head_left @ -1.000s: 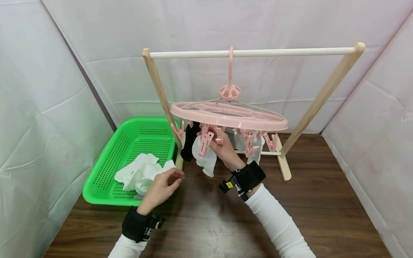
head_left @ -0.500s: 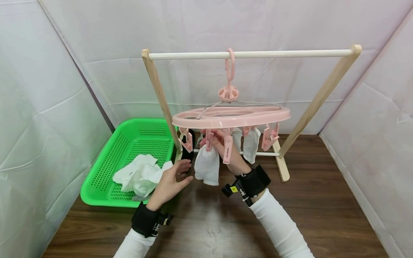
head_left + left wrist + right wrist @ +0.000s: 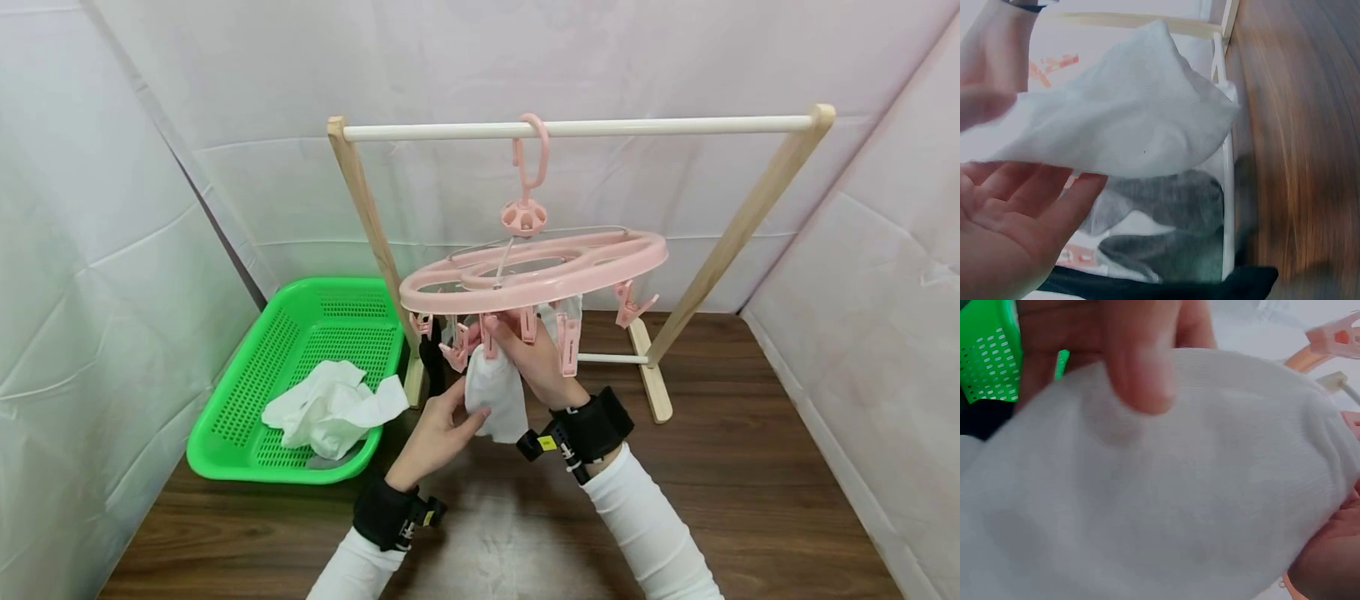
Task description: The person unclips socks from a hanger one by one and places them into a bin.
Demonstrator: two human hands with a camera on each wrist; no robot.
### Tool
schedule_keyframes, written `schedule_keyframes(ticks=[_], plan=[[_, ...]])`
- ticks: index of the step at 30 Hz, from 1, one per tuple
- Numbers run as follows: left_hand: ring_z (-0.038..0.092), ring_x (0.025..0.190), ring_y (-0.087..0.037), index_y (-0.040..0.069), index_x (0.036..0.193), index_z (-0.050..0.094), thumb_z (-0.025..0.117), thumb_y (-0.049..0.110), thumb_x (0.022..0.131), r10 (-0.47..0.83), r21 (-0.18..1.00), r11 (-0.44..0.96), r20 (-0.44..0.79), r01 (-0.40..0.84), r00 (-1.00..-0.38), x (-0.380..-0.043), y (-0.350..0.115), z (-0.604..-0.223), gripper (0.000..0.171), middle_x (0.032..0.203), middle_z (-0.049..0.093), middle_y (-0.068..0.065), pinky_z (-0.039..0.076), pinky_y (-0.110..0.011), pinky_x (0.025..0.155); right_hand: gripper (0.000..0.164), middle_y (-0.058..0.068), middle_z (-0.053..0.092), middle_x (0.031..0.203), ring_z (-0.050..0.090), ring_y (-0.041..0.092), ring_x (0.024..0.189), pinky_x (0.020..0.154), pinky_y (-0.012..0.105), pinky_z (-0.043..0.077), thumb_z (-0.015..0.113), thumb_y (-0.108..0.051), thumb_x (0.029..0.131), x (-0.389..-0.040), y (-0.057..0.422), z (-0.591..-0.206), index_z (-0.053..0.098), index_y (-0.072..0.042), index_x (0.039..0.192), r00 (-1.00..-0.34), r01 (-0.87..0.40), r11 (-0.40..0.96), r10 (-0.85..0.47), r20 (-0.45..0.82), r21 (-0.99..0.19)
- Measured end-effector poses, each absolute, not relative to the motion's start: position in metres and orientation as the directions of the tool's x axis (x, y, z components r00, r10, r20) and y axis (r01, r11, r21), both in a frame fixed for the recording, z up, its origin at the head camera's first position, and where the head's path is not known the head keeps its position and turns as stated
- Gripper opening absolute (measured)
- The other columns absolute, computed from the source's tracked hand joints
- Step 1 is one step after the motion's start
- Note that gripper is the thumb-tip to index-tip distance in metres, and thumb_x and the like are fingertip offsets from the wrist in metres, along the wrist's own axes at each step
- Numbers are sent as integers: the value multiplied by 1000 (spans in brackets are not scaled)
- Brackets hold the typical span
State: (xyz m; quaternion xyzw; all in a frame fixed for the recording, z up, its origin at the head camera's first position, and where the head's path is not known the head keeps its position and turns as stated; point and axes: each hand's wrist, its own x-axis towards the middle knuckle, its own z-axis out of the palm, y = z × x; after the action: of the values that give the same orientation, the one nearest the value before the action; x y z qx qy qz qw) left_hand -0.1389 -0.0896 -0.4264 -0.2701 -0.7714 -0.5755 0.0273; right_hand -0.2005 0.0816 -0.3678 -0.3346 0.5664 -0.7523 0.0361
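In the head view a white sock (image 3: 497, 400) hangs toe-down beneath the pink hanger (image 3: 525, 283), its upper edge at a pink peg (image 3: 489, 337). My left hand (image 3: 442, 425) pinches the sock's left edge; in the right wrist view the thumb (image 3: 1144, 375) lies across the fabric. The right hand (image 3: 536, 362) grips near the sock's top, its thumb beside the peg and its other fingers partly hidden behind pegs and sock. Several other pink pegs hang around it. Grey socks (image 3: 1172, 200) and a black sock (image 3: 1166, 284) hang beyond in the left wrist view.
A green basket (image 3: 225, 454) at the left holds crumpled white cloth (image 3: 330, 408) and a grey piece. The hanger's hook (image 3: 534, 150) sits over the white rail (image 3: 660, 127) of a wooden-legged stand (image 3: 750, 225). White sheeting encloses the wooden tabletop (image 3: 735, 492).
My left hand has moved right from beside the basket and taken hold of the white sock. The hanger has turned and tilted, its right side now higher. The right hand stays under it.
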Motion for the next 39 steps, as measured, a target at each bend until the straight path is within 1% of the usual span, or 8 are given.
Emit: schedule_keyframes(ticks=[3,9,13,19,24,27,31,39], plan=[[63,75,-29,-9,125,54,55,-3,96,364,860,199,380,469,-851,-138,-86,-429,30,98,67,-21,47,-29,63,25,7,64,97,61,18,84,73,29,48,55,-23,100,-200,83,-366,58,-9,120,-772,-308,-368,-442,457,-877],[56,69,-16,-3,116,61,54,-4,96,336,846,258,375,467,-864,-137,-86,-433,21,84,64,-10,43,-27,61,24,2,63,95,56,16,76,73,29,46,63,-21,96,-203,90,-361,60,-14,119,-752,-240,-365,-516,410,-900],[51,61,-12,-1,107,62,54,-5,95,338,832,298,366,467,-867,-137,-87,-436,15,70,56,-4,41,-27,57,26,3,66,98,59,16,78,74,31,48,68,-17,92,-207,98,-355,64,-16,118,-723,-279,-336,-544,427,-900],[57,65,-16,-1,112,61,53,-5,96,341,837,300,355,458,-871,-138,-89,-439,18,73,59,-5,42,-28,59,23,2,69,98,63,17,85,81,35,50,73,-18,87,-212,108,-349,70,-20,110,-750,-334,-241,-517,412,-911],[64,72,-21,-1,112,62,54,-6,94,329,828,308,370,468,-869,-138,-89,-441,20,87,67,-12,46,-28,60,18,0,67,92,61,16,82,76,32,47,68,-11,91,-211,113,-347,69,-22,105,-766,-343,-192,-509,392,-919],[56,59,-14,-1,109,63,54,-6,94,328,822,324,366,467,-871,-138,-89,-442,18,73,60,-6,42,-26,54,25,-1,65,96,59,15,87,79,32,47,61,-2,94,-210,115,-345,68,-23,107,-778,-320,-175,-512,364,-931],[38,49,-6,0,104,62,54,-6,94,327,818,347,353,459,-877,-137,-90,-444,14,60,41,4,33,-24,47,38,-3,65,102,59,13,91,83,32,46,56,7,94,-210,117,-343,66,-26,110,-796,-284,-168,-507,330,-944],[38,49,-6,1,100,63,54,-6,94,318,823,367,327,433,-890,-136,-92,-446,13,60,40,7,33,-24,48,29,-2,60,92,54,16,81,75,30,43,59,1,95,-211,122,-346,66,-24,109,-769,-321,-208,-513,382,-924]])
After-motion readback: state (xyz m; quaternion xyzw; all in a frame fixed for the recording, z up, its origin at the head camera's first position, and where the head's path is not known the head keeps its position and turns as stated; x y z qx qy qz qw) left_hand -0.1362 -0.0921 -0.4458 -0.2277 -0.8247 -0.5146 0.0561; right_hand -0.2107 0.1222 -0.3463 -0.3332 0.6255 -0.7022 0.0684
